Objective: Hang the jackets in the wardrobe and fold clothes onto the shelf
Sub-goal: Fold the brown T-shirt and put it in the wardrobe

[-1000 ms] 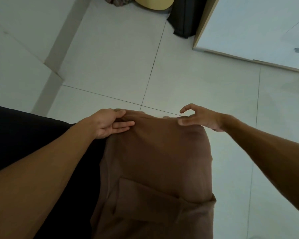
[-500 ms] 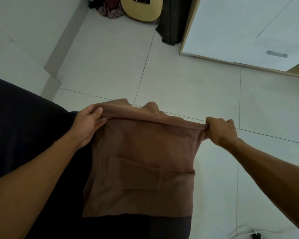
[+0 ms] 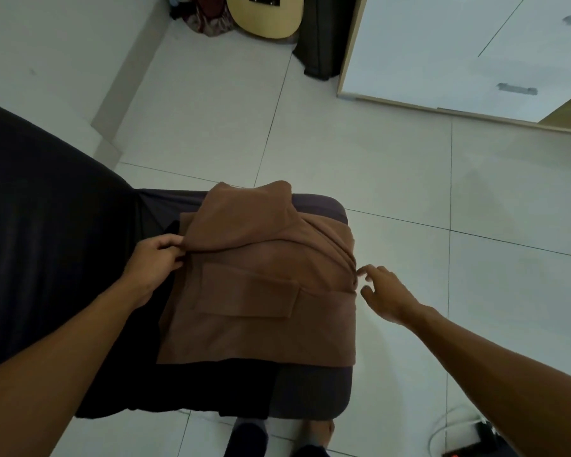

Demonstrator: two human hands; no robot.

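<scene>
A brown garment (image 3: pixel 261 301) lies folded on a dark cushioned seat (image 3: pixel 314 390), its upper part turned down over the rest and a flap pocket showing in the middle. My left hand (image 3: pixel 155 262) pinches the fold's left edge. At the garment's right edge my right hand (image 3: pixel 381 291) has its fingers spread and relaxed, with the fingertips just touching the fabric. A white wardrobe (image 3: pixel 442 51) with grey handles stands at the top right.
A dark bed or sofa surface (image 3: pixel 47 232) fills the left. A guitar (image 3: pixel 264 14) and a black bag (image 3: pixel 323 37) lean in the far corner. White cable and a power strip (image 3: pixel 462 440) lie on the tiled floor at the bottom right.
Both hands drew the garment's top edge toward me and laid it down over the rest. My right hand then let go; the left keeps its pinch.
</scene>
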